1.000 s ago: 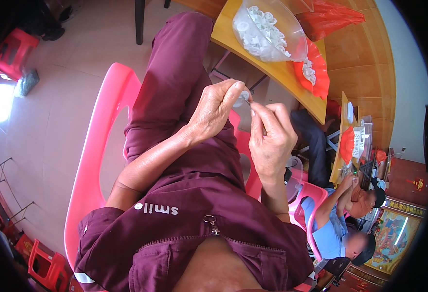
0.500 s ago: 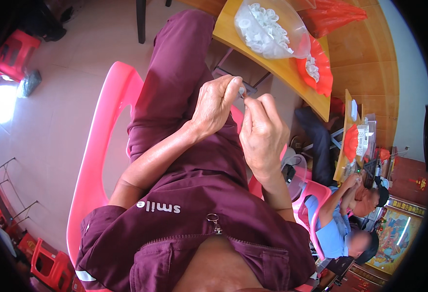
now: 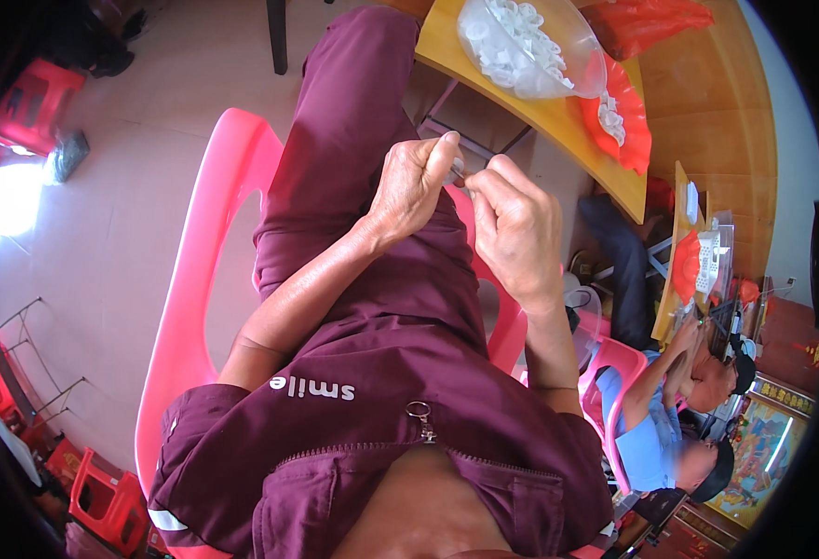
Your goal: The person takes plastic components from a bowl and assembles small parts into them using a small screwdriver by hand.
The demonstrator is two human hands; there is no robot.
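Observation:
Above my lap, my left hand is closed with its thumb on top, pinching a small white piece that shows only in part. Close on its right, my right hand has its thumb and forefinger pinched around a thin, dark, stick-like thing. That thing's tip meets the white piece or lies right beside it; it is too small to name. Beyond my hands, a clear plastic bowl holds many small white ring-like plastic pieces.
The bowl stands on a yellow wooden table beside a red plastic bag with more white pieces. I sit on a pink plastic chair. At right, people sit by another table. Red stools stand at left.
My hands have drawn slightly apart, and a little more of the white piece and thin dark thing shows between them. The whole view has shifted slightly.

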